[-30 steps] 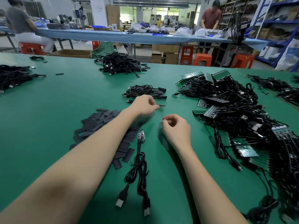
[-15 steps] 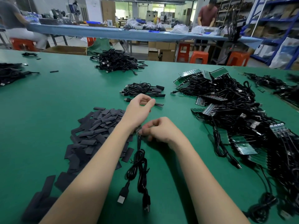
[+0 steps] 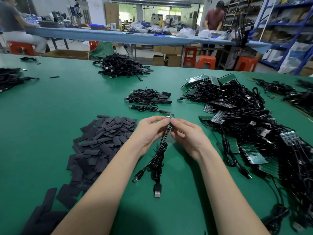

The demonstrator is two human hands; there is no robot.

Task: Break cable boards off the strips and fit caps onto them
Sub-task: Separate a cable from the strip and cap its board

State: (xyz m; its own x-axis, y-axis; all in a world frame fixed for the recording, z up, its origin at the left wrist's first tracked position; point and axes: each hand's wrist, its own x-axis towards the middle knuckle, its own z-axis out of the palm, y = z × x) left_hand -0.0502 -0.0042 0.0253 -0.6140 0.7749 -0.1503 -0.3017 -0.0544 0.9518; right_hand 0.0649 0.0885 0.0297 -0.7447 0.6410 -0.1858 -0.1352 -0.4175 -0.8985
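Both hands meet above the green table [image 3: 50,116] and hold a small pair of joined cable boards [image 3: 170,117] upright between them. My left hand [image 3: 149,131] pinches the left board, my right hand [image 3: 188,133] pinches the right one. Two black USB cables [image 3: 157,160] hang from the boards and trail toward me, their plugs lying on the table. A heap of flat black caps [image 3: 103,141] lies left of my left hand. A big tangle of uncut board strips with cables [image 3: 254,126] spreads to the right.
A small bundle of capped cables [image 3: 149,97] lies just beyond my hands, with a larger cable pile [image 3: 122,67] farther back. More cables sit at the left edge [image 3: 10,78] and far right [image 3: 288,92]. People work at a long bench [image 3: 135,37] behind.
Both hands have lifted the boards off the table and brought them up between the fingertips; earlier the left hand reached toward the far bundle and the right hand then went to the boards.
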